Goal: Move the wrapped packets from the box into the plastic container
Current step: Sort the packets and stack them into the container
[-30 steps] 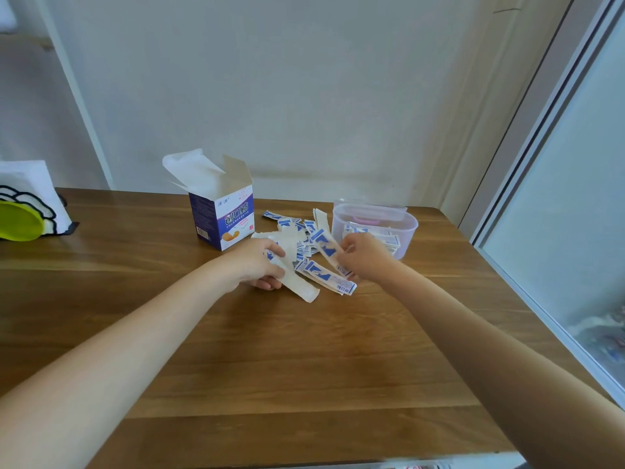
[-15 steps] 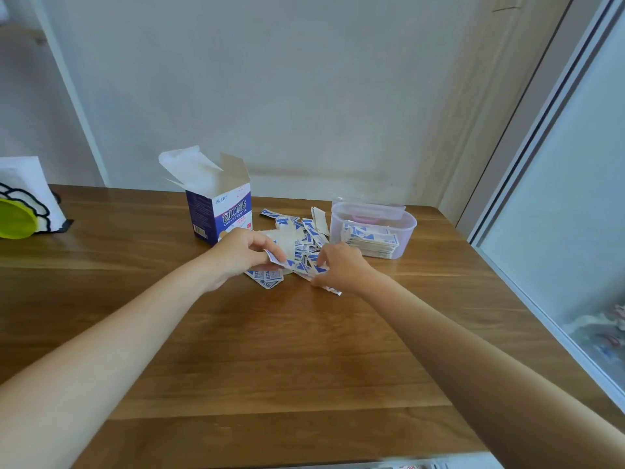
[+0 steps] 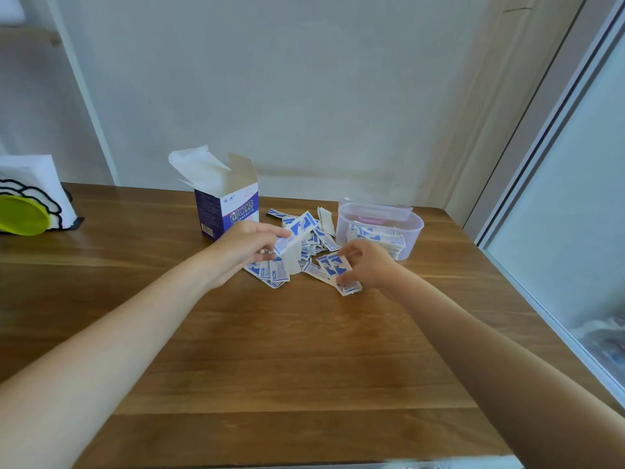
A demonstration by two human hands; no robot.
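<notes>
A purple and white cardboard box (image 3: 226,211) stands open at the back of the wooden table. Several blue-and-white wrapped packets (image 3: 306,255) lie in a loose pile between the box and a clear plastic container (image 3: 411,231), which holds a stack of packets. My left hand (image 3: 245,247) holds a small bundle of packets (image 3: 296,231) lifted above the pile. My right hand (image 3: 367,265) pinches packets at the pile's right edge, just in front of the container.
A white paper holder with a yellow-green disc (image 3: 22,214) sits at the table's left edge. A glass sliding door (image 3: 558,198) runs along the right side. The wall stands close behind the box and container.
My left hand has lifted a bundle of packets up off the pile. My right hand has come back from the container and now picks at packets on the pile's right.
</notes>
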